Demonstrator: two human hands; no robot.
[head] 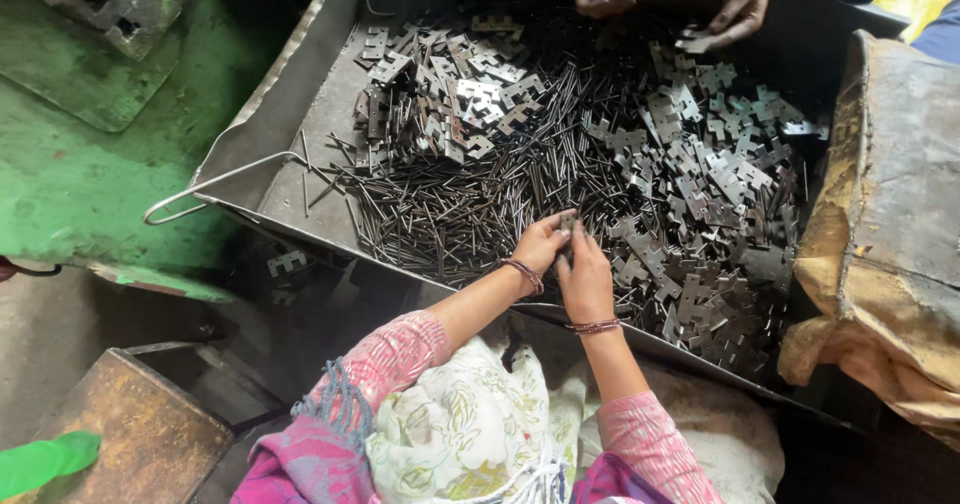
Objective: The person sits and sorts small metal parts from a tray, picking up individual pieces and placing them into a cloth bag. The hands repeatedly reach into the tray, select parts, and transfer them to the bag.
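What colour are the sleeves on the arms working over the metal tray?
Pink, finely patterned sleeves, clearest in the head view.

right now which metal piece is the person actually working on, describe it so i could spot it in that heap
Start at the big metal tray heaped with thin pins and flat notched plates. At its near edge the left hand and right hand meet. The small metal piece pinched between their fingertips is the one: it alone is lifted off the heap.

1 metal tray (290, 124) with 1 wire handle (205, 189) is seen. 4 hands are counted: 2 at its near edge, 2 at its far edge. Pins (450, 214) and hinge plates (700, 184) are too many to be counted.
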